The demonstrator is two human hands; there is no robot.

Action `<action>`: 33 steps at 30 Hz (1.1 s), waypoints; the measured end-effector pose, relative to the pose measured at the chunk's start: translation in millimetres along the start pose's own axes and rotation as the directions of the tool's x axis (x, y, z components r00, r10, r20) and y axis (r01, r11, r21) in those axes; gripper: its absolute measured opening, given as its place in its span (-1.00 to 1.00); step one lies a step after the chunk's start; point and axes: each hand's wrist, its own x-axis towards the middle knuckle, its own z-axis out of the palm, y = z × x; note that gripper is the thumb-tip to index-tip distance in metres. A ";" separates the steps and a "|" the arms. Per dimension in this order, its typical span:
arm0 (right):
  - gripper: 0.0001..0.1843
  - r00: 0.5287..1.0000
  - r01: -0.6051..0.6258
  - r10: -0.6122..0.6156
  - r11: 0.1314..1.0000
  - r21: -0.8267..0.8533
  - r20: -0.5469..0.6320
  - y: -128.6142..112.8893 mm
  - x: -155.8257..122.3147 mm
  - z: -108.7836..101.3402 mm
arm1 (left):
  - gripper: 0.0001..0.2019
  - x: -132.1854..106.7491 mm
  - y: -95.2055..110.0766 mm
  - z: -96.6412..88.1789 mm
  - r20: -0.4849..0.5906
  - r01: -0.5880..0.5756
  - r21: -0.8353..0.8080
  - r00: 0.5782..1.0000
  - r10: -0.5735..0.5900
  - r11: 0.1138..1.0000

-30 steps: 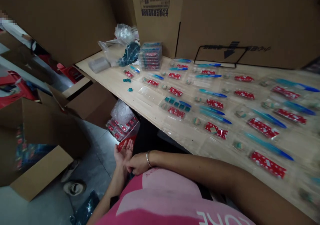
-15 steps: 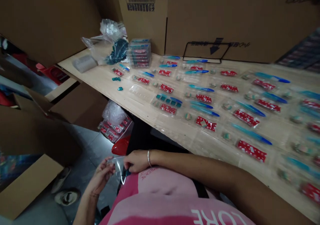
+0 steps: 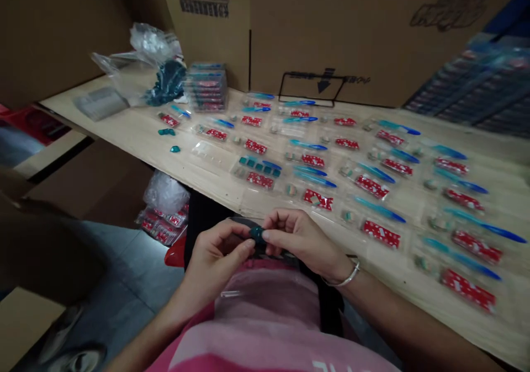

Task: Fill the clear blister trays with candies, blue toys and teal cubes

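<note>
Just above my lap, in front of the table edge, my left hand and my right hand meet. Pinched between the fingertips of both is a small, glossy dark teal piece; its exact kind is too small to make out. Thin clear plastic shows around the fingers, partly hidden. On the table nearest the hands lies a clear blister tray with a row of teal squares, a blue stick and a red patterned packet. Two loose teal bits, one of them a small lump, lie farther left.
Rows of similar filled trays cover the table. Behind stand stacked trays, a clear bag with teal pieces, a clear plastic stack and a large carton. Packed trays sit below the edge.
Both hands have moved right and up toward the table edge and come together. Earlier they held clear plastic low at the left; now a teal piece shows between them. The view has shifted right.
</note>
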 end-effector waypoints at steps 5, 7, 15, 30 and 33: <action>-0.87 0.999 0.036 -0.037 0.999 -0.032 -0.011 2.5 -2.3 -1.9 | -0.87 5.8 2.1 0.1 0.042 0.068 -0.025 0.997 -0.067 0.997; -0.87 0.999 0.021 -0.020 1.000 -0.007 0.031 1.9 -1.4 -1.7 | -0.87 5.9 2.8 -1.9 0.046 0.086 -0.045 0.995 -0.084 0.995; -0.85 0.978 -0.154 0.126 0.973 0.172 0.165 1.7 7.1 -1.7 | -0.90 2.7 1.5 -12.8 0.104 0.058 -0.052 0.993 -0.053 0.997; -0.94 0.921 0.388 -0.377 0.870 -0.305 0.097 -1.2 -10.0 -1.8 | -0.89 7.0 -0.7 -6.1 0.065 0.106 -0.115 0.993 -0.099 0.988; -0.93 0.912 0.409 -0.342 0.798 -0.442 0.226 -9.4 -17.9 -13.9 | -0.83 6.9 -4.7 -9.2 0.071 0.219 -0.157 0.975 -0.210 0.963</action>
